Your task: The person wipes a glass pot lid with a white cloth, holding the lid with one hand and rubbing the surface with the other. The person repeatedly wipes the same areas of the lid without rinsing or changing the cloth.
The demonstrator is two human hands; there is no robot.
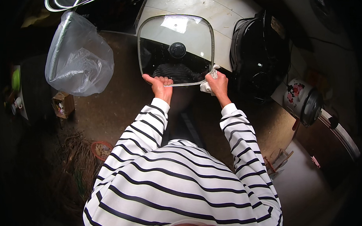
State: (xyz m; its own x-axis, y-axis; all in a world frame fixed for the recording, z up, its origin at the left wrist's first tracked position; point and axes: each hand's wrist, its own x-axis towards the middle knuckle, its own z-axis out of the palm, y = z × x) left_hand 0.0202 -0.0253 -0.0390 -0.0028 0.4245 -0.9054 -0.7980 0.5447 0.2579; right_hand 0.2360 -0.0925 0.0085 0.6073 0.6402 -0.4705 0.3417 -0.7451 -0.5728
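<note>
My left hand (162, 86) grips the near left corner of a square glass pan lid (155, 51) with a metal rim and a round black knob (177, 50). At the lid's near right corner, my right hand (218, 82) is closed on a crumpled white cloth (207, 87), which touches the rim. The glass is see-through, with small spots on it, and bright light reflects near its far edge. The lid's far part overlaps a light tiled counter in the view.
The tiled counter (195, 3) bears a black appliance (258, 59) on the right. A clear plastic bag (80, 56) hangs at the left. A flower-patterned cooker (297, 97) stands farther right. On the floor lie dry brushwood (77, 155) and an orange bowl (94, 152); a cardboard box (67, 105) is nearby.
</note>
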